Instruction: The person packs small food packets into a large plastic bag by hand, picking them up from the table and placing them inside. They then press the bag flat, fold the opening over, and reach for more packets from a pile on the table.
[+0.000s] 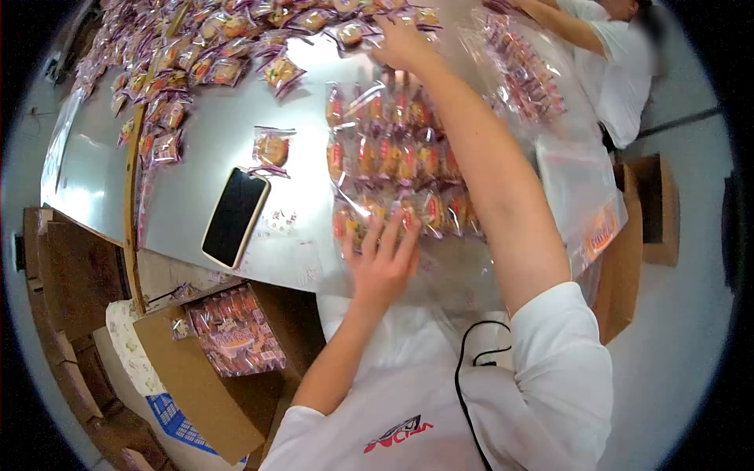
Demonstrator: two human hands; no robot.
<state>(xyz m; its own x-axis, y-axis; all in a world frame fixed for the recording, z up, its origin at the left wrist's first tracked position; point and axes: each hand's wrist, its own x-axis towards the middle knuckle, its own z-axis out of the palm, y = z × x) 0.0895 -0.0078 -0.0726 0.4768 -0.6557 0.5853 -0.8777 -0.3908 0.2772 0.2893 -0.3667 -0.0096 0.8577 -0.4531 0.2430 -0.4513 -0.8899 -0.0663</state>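
Observation:
My left hand (382, 263) lies with its fingers apart on the nearest row of wrapped cookies (432, 213), touching their clear film. Three rows of these small packets stand on edge on the metal table, apparently in or under clear plastic. My right arm stretches over them to the far side, where my right hand (404, 45) is at the front of a pile of loose wrapped cookies (228, 31). Its thumb and fingers look apart around the packets there; the fingertips are partly hidden. A single wrapped cookie (272, 149) lies left of the rows.
A phone (236, 217) lies on the metal table (188, 216). At lower left, an open carton (196, 392) holds a filled bag of packets (236, 334). Clear bags (577, 180) lie at right, near another filled bag (522, 67). A co-worker (620, 71) stands at upper right.

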